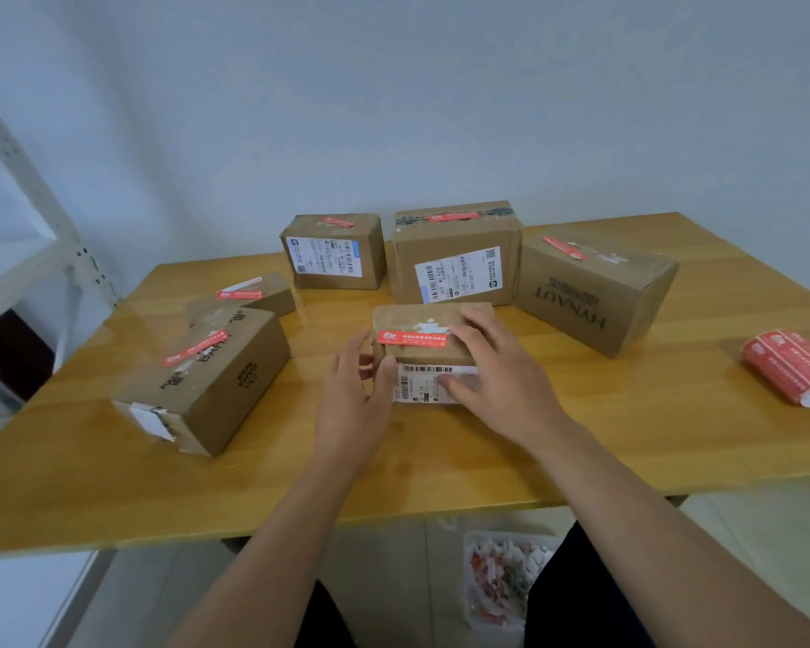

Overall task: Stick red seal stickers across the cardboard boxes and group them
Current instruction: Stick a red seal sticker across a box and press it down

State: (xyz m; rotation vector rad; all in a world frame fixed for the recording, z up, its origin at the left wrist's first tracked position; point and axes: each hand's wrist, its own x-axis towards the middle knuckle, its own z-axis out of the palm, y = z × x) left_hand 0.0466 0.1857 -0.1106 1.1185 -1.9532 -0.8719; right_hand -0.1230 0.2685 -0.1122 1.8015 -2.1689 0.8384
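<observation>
Six cardboard boxes sit on the wooden table, each with a red seal sticker on top. Both hands hold the small middle box near the front: the left hand grips its left end, the right hand lies flat-fingered over its right side. Its sticker runs across the top. A sticker roll lies far right.

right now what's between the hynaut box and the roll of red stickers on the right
Nothing: in the head view only bare wooden table lies between the HYNAUT box and the sticker roll.
</observation>
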